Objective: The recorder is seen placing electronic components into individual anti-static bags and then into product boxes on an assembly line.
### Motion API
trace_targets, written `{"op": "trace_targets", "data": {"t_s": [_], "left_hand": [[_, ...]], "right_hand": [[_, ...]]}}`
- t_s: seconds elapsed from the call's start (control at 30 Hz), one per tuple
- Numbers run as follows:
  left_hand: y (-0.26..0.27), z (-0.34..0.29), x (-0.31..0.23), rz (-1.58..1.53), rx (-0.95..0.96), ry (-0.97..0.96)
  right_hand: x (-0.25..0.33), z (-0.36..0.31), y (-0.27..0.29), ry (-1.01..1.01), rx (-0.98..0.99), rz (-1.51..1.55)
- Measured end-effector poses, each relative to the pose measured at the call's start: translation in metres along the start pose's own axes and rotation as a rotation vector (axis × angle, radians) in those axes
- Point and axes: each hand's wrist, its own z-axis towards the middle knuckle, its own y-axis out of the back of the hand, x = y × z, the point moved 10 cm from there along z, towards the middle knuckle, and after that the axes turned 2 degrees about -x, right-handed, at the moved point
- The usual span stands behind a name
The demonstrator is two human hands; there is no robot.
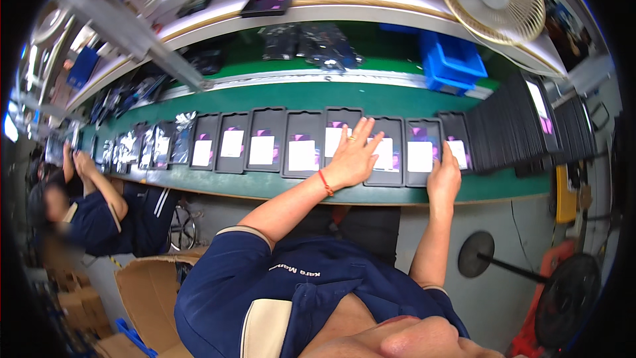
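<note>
"See any lettering?"

"Only on the chest of the navy shirt (265, 282): runs across in small white letters (295, 270)."

"And on the white cards (264, 150) in the dark trays (267, 119)?"

"Can't make out any print there; shows nothing readable from here."

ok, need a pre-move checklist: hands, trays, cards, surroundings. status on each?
1. Left hand clear of the black trays: not ok, it is spread over the row.
2. Right hand at the row: ok, fingers at neighbouring trays; firm grip, cannot tell.
3. White cards fully visible near the left hand: not ok, it partly covers them.
4. Tall stack at the right standing straight: cannot tell, the fisheye bends edges.
5. Blue bins away from both hands: ok, at the back of the bench.
</note>
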Motion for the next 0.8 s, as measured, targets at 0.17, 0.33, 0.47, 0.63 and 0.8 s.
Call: {"op": "trace_targets", "data": {"t_s": [0.17, 0.33, 0.47, 0.63, 0.8], "left_hand": [[0.003, -0.008, 0.006, -0.022, 0.022, -0.024], [0.049, -0.007, 0.008, -0.257, -0.097, -0.039], [0.116, 0.015, 0.081, 0.048, -0.148, -0.057], [0.137, 0.079, 0.236, 0.265, 0.01, 0.229], [0.132, 0.105, 0.292, 0.196, 0.133, 0.291]], "right_hand": [[0.004, -0.005, -0.014, 0.052, -0.083, -0.061], [0.037, -0.008, -0.016, 0.249, -0.167, -0.308], [0.12, 0.027, -0.028, 0.466, 0.01, 0.059], [0.23, 0.093, -0.117, 0.802, 0.327, 0.11], [0.24, 0.146, -0.216, 0.629, 0.762, -0.039]]}}
